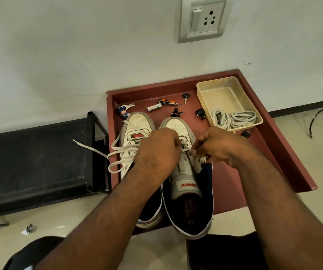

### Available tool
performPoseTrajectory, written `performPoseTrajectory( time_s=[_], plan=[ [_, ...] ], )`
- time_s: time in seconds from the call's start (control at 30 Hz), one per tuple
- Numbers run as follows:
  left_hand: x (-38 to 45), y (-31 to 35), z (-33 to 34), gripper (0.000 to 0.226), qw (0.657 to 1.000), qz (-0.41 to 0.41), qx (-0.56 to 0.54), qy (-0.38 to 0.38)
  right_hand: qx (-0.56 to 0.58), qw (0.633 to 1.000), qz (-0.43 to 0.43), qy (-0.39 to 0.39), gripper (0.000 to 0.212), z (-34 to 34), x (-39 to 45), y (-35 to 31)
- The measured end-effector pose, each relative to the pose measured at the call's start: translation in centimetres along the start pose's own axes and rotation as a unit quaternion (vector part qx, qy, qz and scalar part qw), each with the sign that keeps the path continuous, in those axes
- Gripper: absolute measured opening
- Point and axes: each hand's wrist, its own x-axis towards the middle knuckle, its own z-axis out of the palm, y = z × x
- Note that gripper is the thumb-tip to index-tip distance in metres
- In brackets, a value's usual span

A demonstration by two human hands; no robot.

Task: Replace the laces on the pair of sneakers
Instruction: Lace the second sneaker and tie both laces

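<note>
You are bending over a red-brown counter (285, 152) where the pair of white sneakers sits side by side, toes toward the wall. Your left hand (156, 151) is curling its fingers over the eyelets of the right sneaker (188, 172), pinching the lace (185, 150) there. Your right hand (218, 146) is pinching the same lace from the other side, fingertips almost meeting the left hand's. The left sneaker (137, 125) is lying just beside it, its loosened lace (115, 151) trailing off the counter's left edge. A clear plastic tub (228, 88) near the far right corner is holding coiled white laces (234, 117). A battery (153, 108), keys and small figurines are lying beyond the toes.
</note>
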Motion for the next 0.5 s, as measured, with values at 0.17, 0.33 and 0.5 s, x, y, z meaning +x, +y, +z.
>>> performPoseTrajectory(
  time_s=[0.17, 0.33, 0.5],
  plan=[
    [-0.2, 1.2, 1.6, 0.012, 0.996, -0.019, -0.081, 0.036, 0.070, 0.997, 0.007, -0.011, 0.015, -0.3, -0.5, 0.2],
    [-0.1, 0.8, 2.7, 0.030, 0.976, -0.081, -0.189, 0.067, 0.111, 0.994, 0.006, -0.015, 0.014, -0.4, -1.0, 0.3],
    [0.1, 0.6, 3.3, 0.033, 0.980, -0.081, -0.168, 0.075, 0.137, 0.990, 0.008, -0.027, 0.014, -0.6, -1.2, 0.4]
  ],
)
